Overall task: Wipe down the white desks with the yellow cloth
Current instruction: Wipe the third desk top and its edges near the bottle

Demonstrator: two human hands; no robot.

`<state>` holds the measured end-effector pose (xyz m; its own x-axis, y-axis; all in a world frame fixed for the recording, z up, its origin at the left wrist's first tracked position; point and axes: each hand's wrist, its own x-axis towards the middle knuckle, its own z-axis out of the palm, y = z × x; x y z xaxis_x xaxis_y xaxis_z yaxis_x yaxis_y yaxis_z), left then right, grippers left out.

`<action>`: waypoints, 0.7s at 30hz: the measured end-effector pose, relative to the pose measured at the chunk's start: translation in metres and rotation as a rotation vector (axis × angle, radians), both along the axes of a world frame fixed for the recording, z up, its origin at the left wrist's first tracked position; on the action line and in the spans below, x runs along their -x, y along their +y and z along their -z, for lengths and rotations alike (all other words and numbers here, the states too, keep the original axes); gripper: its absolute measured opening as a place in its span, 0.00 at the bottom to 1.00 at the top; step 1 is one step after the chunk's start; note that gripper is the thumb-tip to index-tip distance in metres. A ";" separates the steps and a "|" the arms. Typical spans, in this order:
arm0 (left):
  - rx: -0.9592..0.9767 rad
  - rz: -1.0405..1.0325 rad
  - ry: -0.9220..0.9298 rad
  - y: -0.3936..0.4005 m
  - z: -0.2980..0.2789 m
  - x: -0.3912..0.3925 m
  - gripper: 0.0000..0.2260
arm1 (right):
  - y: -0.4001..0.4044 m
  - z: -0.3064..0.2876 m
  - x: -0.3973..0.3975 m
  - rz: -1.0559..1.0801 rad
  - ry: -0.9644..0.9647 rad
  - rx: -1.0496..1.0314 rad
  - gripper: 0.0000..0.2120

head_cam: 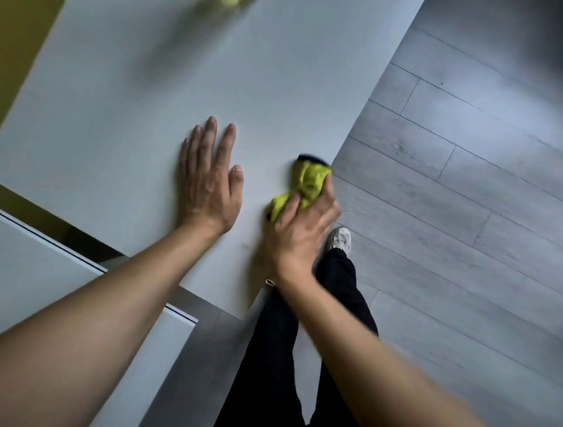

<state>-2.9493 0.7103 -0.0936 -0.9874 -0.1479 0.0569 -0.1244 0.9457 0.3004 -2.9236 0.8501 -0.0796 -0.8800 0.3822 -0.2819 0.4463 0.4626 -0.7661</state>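
Observation:
A white desk (146,91) fills the upper left and middle of the view. My left hand (210,179) lies flat on it, fingers straight and together, palm down. Just to its right, my right hand (300,228) grips a bunched yellow cloth (306,183) and presses it onto the desk close to the right edge. A dark strip shows at the cloth's far end. The right hand and cloth are blurred.
A second white desk (45,274) sits at the lower left, separated by a dark gap. Grey plank floor (457,183) spreads to the right. My black trousers (292,350) and a white shoe (340,239) stand beside the desk's corner. A blurred yellow-green thing (230,2) lies at the top edge.

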 end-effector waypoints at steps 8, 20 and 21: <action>0.091 0.146 -0.042 -0.037 -0.002 -0.056 0.28 | 0.036 0.001 0.166 0.116 -0.007 -0.156 0.24; 0.107 0.123 -0.016 -0.032 0.001 -0.057 0.29 | 0.014 0.005 0.070 0.095 0.068 -0.097 0.25; 0.106 0.118 -0.021 -0.033 0.001 -0.056 0.29 | 0.006 0.005 0.045 0.086 0.072 -0.079 0.26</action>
